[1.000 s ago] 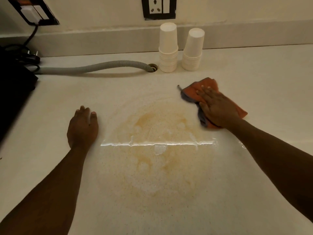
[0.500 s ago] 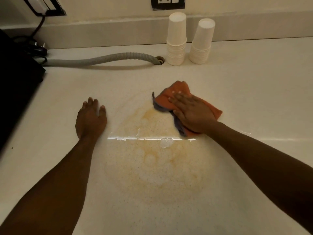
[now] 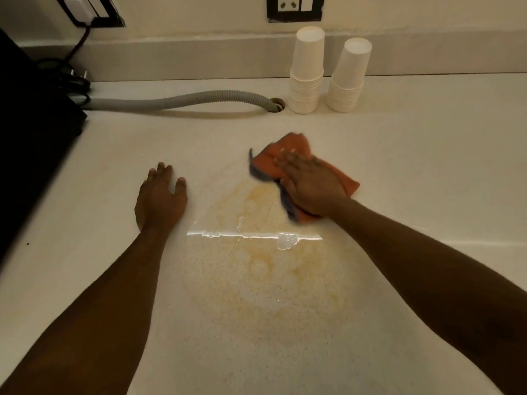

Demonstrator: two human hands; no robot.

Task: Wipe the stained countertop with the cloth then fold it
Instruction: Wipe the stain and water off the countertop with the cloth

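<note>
A wide yellow-brown wet stain (image 3: 262, 269) spreads over the white countertop (image 3: 427, 166) in the middle of the view. An orange cloth with a dark blue edge (image 3: 266, 162) lies bunched at the stain's far right rim. My right hand (image 3: 310, 186) presses flat on top of the cloth, fingers together, covering most of it. My left hand (image 3: 159, 198) rests palm down on the bare counter left of the stain, fingers slightly apart, holding nothing.
Two stacks of white paper cups (image 3: 306, 72) (image 3: 349, 76) stand at the back wall. A grey ribbed hose (image 3: 176, 102) runs along the back into a counter hole. A black appliance (image 3: 31, 132) fills the left side, with cables and wall sockets behind.
My right hand has slid the cloth leftward from the clean counter onto the stain's upper right edge. The left hand has stayed planted.
</note>
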